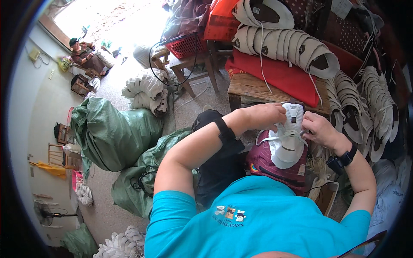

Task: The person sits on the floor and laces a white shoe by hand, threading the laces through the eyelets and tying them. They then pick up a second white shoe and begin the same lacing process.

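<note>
A white shoe upper rests on a maroon striped cloth over my lap, its toe end toward me. Its perforated white tongue stands up at the far end. Pale laces cross the upper and loop out at its left. My left hand is closed at the left edge beside the tongue, fingers bent; whether a lace is also between them is hidden. On the opposite edge my right hand pinches the shoelace near the eyelets.
Nested white shoe uppers lie on a red cloth over a wooden bench ahead. More strung uppers hang at right. Green sacks stand left. Beyond are a stool with a red basket and a seated person.
</note>
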`<state>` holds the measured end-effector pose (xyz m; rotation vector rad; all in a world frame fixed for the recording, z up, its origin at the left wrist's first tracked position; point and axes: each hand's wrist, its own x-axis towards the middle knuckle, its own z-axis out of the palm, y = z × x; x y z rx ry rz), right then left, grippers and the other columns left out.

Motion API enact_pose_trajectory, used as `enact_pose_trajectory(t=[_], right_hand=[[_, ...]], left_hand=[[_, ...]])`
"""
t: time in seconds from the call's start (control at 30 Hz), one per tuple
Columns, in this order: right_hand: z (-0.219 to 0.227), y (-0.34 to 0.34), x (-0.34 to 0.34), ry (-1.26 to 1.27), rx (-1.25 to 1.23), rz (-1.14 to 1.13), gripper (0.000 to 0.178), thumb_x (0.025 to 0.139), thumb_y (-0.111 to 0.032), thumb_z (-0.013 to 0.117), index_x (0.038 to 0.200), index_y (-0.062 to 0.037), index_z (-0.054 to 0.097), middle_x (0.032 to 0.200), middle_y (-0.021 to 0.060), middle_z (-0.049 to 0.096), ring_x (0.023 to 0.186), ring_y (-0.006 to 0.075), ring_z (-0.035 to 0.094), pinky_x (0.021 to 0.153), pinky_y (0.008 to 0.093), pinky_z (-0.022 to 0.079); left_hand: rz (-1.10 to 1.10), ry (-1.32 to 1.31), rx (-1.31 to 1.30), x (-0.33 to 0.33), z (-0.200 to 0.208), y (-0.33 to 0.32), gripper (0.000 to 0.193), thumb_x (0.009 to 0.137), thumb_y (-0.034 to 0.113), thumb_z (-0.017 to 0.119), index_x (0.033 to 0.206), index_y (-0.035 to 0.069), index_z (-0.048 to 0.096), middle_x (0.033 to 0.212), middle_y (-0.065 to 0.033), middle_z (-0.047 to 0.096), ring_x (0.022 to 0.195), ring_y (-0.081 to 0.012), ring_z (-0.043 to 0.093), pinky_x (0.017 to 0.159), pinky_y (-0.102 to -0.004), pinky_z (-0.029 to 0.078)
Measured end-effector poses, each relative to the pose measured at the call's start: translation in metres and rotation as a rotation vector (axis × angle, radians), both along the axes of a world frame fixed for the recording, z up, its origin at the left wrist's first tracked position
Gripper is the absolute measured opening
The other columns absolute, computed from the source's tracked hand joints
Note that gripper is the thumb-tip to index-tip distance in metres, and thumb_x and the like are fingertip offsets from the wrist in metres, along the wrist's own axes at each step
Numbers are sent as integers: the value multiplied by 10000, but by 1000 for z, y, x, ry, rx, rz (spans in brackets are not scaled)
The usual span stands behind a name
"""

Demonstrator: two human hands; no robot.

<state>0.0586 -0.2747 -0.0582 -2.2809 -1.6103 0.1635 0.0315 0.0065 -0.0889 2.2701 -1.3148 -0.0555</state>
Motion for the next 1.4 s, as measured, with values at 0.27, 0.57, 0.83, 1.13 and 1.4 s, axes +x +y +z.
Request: enact_pose_trajectory(t=[0.27,0.57,0.83,1.13,1.4], right_hand=[[7,3,-2,47,-22,-27,342,647,-42,775,913,-43,559,1037,126,558,953,354,591,800,439,512],[1,2,0,107,58,-20,265,695,-29,765,878,-29,573,973,125,566,894,329,591,761,412,502],[2,11,2,131,-58,-234,162,772,-184,740,768,-28,694,868,108,607,838,291,629,746,396,504],[-37,9,-6,393,322,-529,159,816,-132,718,748,-3,656,770,52,532,713,173,545,651,309,435],[65,27,-28,684,634,-277,95,931,-103,636,902,-14,648,948,21,598,891,125,563,791,271,445]], left_hand=[[10,-69,-65,-2,-8,-6,338,675,175,813,915,31,623,1007,-96,615,1072,-327,551,924,-434,484],[139,-46,-47,-8,-15,-15,315,711,230,803,900,27,654,986,-104,653,1063,-328,565,958,-422,472],[473,6,297,-9,-7,-42,292,815,337,637,840,70,751,924,-102,685,1026,-316,604,859,-447,508],[781,125,-198,-20,-30,-51,149,762,219,676,771,85,740,917,-107,701,928,-314,634,760,-438,517],[607,63,-972,-31,74,-58,28,817,26,706,803,16,728,783,-69,607,724,-180,586,637,-302,470]])
